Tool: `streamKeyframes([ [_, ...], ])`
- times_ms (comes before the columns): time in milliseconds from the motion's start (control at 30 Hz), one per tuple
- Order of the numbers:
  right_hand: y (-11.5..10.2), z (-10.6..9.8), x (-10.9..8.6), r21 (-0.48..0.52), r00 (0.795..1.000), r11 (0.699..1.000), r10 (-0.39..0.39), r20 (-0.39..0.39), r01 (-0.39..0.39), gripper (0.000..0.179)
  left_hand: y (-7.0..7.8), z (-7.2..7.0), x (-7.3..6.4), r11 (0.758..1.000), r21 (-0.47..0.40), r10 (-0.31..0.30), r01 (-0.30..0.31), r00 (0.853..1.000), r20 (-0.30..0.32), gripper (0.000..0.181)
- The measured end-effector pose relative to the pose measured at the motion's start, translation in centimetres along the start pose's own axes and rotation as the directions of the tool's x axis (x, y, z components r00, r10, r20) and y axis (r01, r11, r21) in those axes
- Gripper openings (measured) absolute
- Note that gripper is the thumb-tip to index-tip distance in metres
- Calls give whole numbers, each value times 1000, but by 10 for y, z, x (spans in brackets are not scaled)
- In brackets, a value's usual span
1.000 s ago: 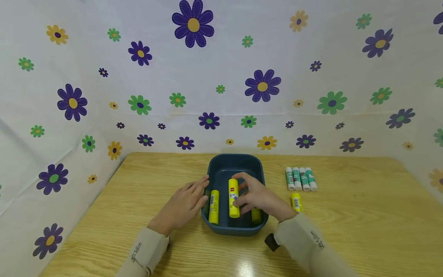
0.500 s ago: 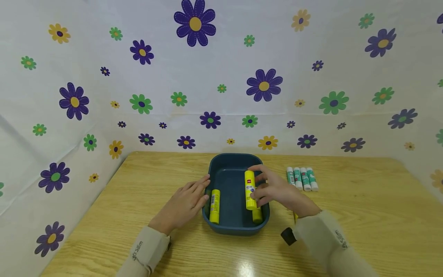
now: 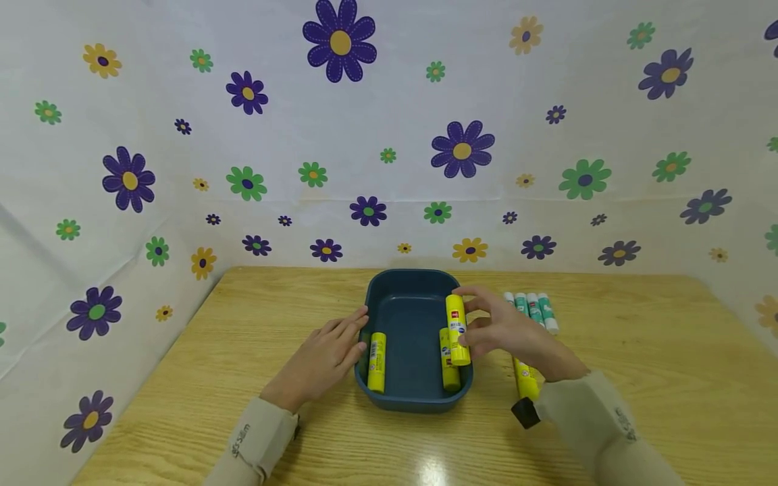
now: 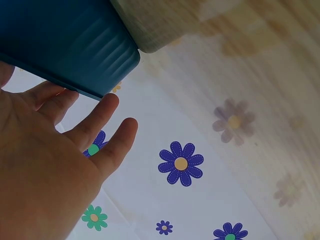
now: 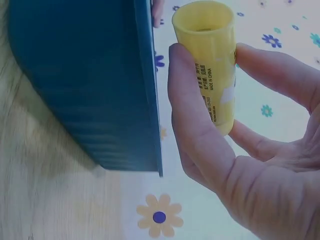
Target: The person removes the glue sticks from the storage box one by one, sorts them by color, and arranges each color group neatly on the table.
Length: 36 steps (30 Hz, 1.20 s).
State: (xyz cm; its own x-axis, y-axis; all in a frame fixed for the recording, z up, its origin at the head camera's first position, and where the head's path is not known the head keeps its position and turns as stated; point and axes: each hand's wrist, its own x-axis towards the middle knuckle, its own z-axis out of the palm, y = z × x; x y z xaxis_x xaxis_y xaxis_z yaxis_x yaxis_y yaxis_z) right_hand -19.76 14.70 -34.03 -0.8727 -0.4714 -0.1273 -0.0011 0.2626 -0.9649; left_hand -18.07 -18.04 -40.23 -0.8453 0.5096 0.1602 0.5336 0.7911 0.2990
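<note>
My right hand (image 3: pixel 507 329) pinches a yellow glue stick (image 3: pixel 457 331) between thumb and fingers, above the right rim of a dark blue bin (image 3: pixel 413 406). The right wrist view shows the same glue stick (image 5: pixel 218 82) beside the bin's outer wall (image 5: pixel 90 85), its hollow end toward the camera. Inside the bin, one yellow glue stick (image 3: pixel 377 362) lies along the left wall and another glue stick (image 3: pixel 449 371) along the right wall, partly hidden by the held one. My left hand (image 3: pixel 316 361) rests its extended fingers at the bin's left rim; in the left wrist view those fingers (image 4: pixel 97 117) touch the rim.
Right of the bin, several small white-and-green glue sticks (image 3: pixel 535 309) lie in a row on the wooden table (image 3: pixel 638 378). Nearer me lies a yellow glue stick (image 3: pixel 526 381), partly covered by my right wrist. A flowered cloth (image 3: pixel 389 121) hangs behind the table.
My right hand has carried the yellow glue stick rightward, from over the bin's middle to over its right rim. The left hand has stayed at the left rim.
</note>
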Motion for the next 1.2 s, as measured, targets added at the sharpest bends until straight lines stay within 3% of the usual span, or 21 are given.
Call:
streamKeyframes([
  [333,7,-20,-13,-7,998,999,-43,-52,43,83,0,0,0,1000,6,5,-5,1000,3,54],
  [700,16,-39,-32,-60,997,998,4,-83,-9,81,1,0,0,1000,9,2,-2,1000,0,54],
  [1200,36,-65,-50,-74,997,997,0,-83,-6,81,1,-1,-1,1000,6,-6,6,1000,2,54],
])
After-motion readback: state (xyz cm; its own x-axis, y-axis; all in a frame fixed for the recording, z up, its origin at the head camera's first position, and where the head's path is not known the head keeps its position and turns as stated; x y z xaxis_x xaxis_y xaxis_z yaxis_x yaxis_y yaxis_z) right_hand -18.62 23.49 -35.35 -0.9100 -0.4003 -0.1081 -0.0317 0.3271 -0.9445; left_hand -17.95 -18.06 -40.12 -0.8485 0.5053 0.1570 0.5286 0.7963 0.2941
